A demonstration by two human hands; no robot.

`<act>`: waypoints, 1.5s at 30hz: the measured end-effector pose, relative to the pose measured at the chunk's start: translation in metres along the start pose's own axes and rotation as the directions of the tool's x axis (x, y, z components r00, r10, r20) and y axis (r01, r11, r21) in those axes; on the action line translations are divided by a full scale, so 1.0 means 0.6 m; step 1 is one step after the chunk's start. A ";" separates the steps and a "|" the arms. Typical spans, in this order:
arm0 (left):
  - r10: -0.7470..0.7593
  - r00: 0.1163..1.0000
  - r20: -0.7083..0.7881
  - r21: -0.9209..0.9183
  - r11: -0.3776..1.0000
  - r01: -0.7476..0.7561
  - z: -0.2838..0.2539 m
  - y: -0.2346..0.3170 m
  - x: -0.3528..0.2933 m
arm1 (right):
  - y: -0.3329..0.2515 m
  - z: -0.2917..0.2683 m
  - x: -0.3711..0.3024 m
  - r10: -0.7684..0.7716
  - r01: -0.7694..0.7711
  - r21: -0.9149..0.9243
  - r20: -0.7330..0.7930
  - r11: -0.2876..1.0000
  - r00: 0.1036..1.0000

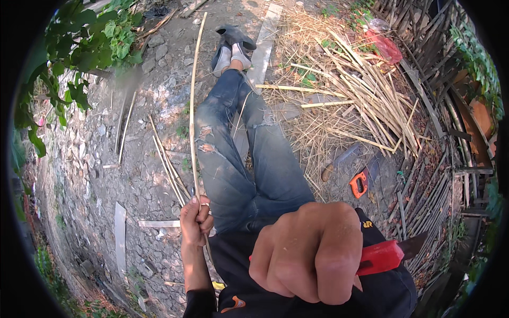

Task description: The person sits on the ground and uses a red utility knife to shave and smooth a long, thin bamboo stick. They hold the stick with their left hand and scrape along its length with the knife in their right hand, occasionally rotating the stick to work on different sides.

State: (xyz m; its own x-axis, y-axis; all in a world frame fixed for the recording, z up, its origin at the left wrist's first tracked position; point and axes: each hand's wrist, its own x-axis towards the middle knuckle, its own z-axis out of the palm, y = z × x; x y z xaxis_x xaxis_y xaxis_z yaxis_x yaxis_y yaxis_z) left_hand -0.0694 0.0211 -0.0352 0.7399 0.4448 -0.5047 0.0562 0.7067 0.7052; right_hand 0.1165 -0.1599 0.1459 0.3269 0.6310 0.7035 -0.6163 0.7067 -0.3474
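My left hand (196,221) is closed around a long, thin bamboo strip (193,111). The strip rises from the hand past my left knee to the far ground, and its lower end runs down beside my dark shirt. Close to the camera, my right hand (310,254) is a fist around a red-handled knife (383,257). Its dark blade sticks out to the right. The fist hides most of the handle, and the two hands are apart. My legs in torn jeans (228,153) stretch out ahead along a grey plank (265,45).
Right of my legs lies a pile of split bamboo strips (366,100) on shavings. Nearer are an orange-handled saw (359,185) and a wooden-handled blade (339,163). A red plastic bag (384,46) lies by the stick fence (413,32). More strips (168,161) lie on the left.
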 end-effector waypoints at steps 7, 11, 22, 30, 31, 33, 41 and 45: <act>0.032 0.997 0.071 0.104 0.994 -0.039 0.003 0.001 0.012 | 0.022 -0.029 0.005 0.053 -0.063 0.116 0.088 0.991 0.995; 0.063 0.996 0.061 0.046 0.997 -0.066 -0.006 -0.013 0.015 | 0.025 -0.046 0.011 0.029 -0.045 0.115 0.138 0.992 0.990; 0.036 0.996 0.077 0.064 0.997 -0.041 0.008 0.000 0.003 | -0.025 -0.007 0.025 -0.139 0.140 -0.053 0.015 0.989 0.990; 0.054 0.984 0.170 0.059 0.996 -0.065 -0.001 -0.002 0.003 | -0.006 -0.002 0.019 0.049 -0.050 0.172 0.010 0.984 0.999; 0.061 0.982 0.180 0.054 0.996 -0.072 -0.005 -0.004 0.002 | 0.000 -0.007 0.021 0.056 -0.059 0.204 0.022 0.977 0.998; 0.070 0.972 0.226 0.080 0.993 -0.090 -0.006 -0.001 0.004 | 0.010 -0.018 0.014 0.092 -0.106 0.281 0.062 0.954 0.994; 0.037 0.962 0.270 0.053 0.997 -0.053 -0.020 -0.009 0.011 | -0.044 -0.045 0.006 0.661 -0.666 -0.150 -0.090 0.730 0.745; -0.017 0.964 0.265 0.017 1.000 0.012 -0.007 -0.001 -0.003 | -0.028 -0.180 -0.007 0.600 -0.570 -0.467 -0.098 0.677 0.794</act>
State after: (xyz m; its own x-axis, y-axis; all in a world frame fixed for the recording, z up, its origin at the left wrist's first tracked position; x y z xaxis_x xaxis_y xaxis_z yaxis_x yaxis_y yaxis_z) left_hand -0.0736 0.0219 -0.0367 0.8902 0.2710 -0.3661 0.0771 0.7026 0.7074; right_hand 0.2026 -0.1400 0.0818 -0.0400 0.9566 0.2888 -0.2688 0.2681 -0.9251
